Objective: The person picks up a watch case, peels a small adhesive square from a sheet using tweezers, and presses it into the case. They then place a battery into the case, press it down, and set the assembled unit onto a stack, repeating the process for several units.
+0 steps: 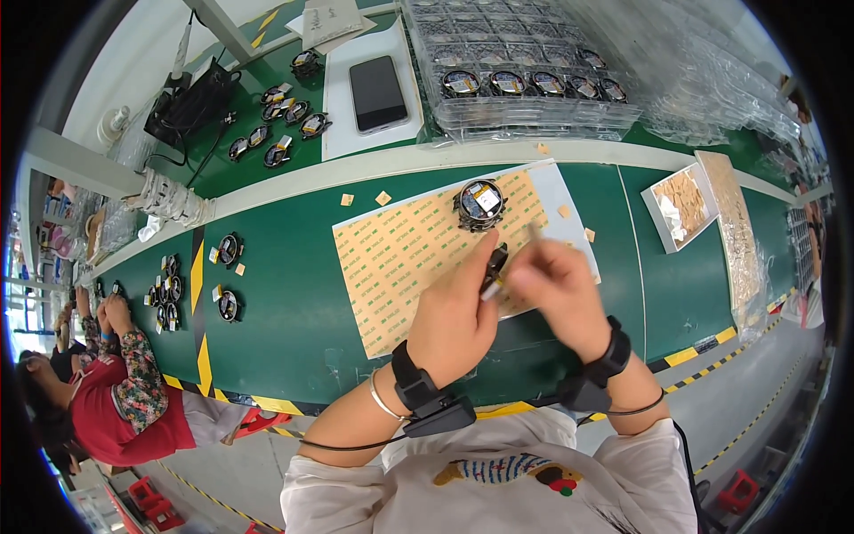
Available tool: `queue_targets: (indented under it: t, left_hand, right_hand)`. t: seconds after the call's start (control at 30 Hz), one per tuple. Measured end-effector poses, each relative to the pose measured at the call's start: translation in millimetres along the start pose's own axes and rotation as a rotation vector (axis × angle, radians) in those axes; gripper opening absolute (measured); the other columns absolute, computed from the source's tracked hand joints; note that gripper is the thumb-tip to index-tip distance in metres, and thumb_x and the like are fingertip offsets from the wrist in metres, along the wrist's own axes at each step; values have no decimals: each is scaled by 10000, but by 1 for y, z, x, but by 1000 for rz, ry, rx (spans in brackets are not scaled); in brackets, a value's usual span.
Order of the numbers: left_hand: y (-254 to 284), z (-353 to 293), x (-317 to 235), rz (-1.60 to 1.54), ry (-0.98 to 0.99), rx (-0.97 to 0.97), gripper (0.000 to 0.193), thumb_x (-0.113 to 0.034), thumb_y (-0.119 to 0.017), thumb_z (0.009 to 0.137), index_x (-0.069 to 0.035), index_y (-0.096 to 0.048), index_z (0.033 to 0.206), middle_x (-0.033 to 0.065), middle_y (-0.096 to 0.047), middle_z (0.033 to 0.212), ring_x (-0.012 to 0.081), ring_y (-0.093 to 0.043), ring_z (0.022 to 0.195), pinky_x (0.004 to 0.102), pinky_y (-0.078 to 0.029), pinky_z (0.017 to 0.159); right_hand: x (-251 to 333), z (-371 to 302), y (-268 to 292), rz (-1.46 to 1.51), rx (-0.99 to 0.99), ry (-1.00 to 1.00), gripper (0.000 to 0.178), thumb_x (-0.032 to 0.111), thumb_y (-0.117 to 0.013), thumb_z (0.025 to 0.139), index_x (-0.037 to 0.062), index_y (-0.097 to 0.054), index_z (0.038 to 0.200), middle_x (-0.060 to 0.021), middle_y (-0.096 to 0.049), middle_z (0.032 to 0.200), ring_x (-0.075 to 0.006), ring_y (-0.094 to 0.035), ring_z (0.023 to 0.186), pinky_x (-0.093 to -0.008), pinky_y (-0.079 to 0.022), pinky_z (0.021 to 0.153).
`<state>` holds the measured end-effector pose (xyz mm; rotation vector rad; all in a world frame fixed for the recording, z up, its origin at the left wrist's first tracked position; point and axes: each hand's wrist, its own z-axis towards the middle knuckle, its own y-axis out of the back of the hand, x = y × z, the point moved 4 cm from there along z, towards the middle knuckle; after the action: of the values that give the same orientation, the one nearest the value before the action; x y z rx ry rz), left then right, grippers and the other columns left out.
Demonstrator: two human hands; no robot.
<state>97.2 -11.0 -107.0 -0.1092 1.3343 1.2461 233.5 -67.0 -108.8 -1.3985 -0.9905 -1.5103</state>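
Near the middle of the bench, my left hand (pixel 455 316) is closed round a small black round watch module (pixel 495 264), held tilted so that mostly its edge shows. Close on its right is my right hand (pixel 562 289), its fingers pinched together and smeared by motion. A thin greyish tip sticks up from those fingers, too blurred to name. Under both hands lies a tan sheet with green print (pixel 391 267) on a white board (pixel 569 209). Just beyond my left fingertips, another round watch module (pixel 480 203) rests face up on the sheet, its circuit board and a pale label showing.
Several watch modules (pixel 229 305) lie on the green bench (pixel 285 329) at left. Beyond the white rail are more modules, a phone (pixel 378 92) and stacked clear trays (pixel 534 111). A white box (pixel 680 206) of tan pieces stands right. A co-worker (pixel 133 400) sits far left.
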Motion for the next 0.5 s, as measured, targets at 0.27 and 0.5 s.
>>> queue_targets:
  t: [0.27, 0.5]
  left_hand:
    - [-6, -3, 8, -664, 379, 64, 381, 50, -458, 862, 7, -464, 1241, 129, -615, 996, 173, -644, 808, 279, -542, 691]
    - [-4, 1, 8, -1014, 543, 40, 303, 38, -443, 889, 31, -494, 1188, 103, -619, 937, 158, -647, 755, 258, -549, 672]
  right_hand:
    - [-3, -3, -8, 234, 70, -346, 96, 57, -647, 813, 17, -561, 826, -18, -604, 750, -71, -575, 671, -199, -451, 591]
    - [-5, -5, -2, 78, 23, -282, 101, 33, -653, 804, 16, -555, 824, -30, -611, 757, -75, -584, 661, -198, -456, 594]
